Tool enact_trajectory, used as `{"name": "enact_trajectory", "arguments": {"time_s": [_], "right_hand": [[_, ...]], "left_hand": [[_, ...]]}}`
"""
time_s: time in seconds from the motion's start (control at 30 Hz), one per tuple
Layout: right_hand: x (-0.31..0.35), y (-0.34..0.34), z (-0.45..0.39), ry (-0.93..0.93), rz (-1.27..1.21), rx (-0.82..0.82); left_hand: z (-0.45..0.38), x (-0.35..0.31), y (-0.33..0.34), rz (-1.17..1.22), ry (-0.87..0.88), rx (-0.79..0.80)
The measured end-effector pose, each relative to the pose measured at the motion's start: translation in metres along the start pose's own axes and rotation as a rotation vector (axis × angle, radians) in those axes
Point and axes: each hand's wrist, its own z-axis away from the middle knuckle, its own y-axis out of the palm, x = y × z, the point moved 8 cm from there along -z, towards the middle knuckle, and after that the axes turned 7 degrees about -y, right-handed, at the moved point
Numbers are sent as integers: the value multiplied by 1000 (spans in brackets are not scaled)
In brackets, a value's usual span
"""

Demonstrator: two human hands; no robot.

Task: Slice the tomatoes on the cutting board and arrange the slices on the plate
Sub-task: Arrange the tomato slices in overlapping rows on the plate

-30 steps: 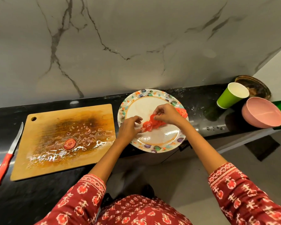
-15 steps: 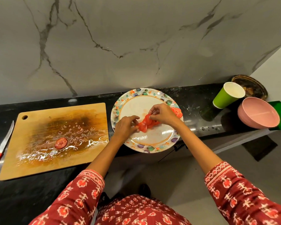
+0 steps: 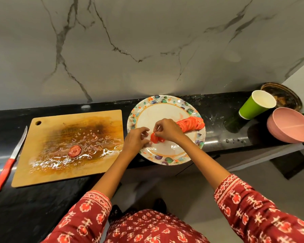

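Observation:
A patterned plate (image 3: 158,106) sits on the black counter. A row of overlapping tomato slices (image 3: 191,125) lies across its right half. My left hand (image 3: 136,141) and my right hand (image 3: 167,129) meet over the plate's middle, and both pinch a small clump of tomato slices (image 3: 154,138) between fingertips. The wet wooden cutting board (image 3: 102,120) lies to the left with one tomato end piece (image 3: 74,151) on it. A red-handled knife (image 3: 7,165) rests on the counter left of the board.
A green paper cup (image 3: 253,106), a pink bowl (image 3: 288,130) and a dark round tray (image 3: 288,95) stand at the right end of the counter. A marble wall rises behind. The plate overhangs the counter's front edge slightly.
The slices have been spread out: a longer row now shows on the plate's right half. My hands stay at the plate's middle on the last few slices.

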Motion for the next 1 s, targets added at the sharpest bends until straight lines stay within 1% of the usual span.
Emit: {"name": "enact_trajectory", "arguments": {"time_s": [0.17,0.33,0.47,0.7,1.0], "right_hand": [[-8,-21,8,-73,100,-81],[-8,-14,18,-212,352,37],[-2,7,23,-289,524,90],[2,1,15,-344,580,63],[-10,-18,14,-298,500,47]], "left_hand": [[1,-10,8,-20,17,47],[1,-15,15,-51,18,83],[2,-17,17,-47,42,50],[3,-22,18,44,45,4],[0,-23,15,166,16,-95]]}}
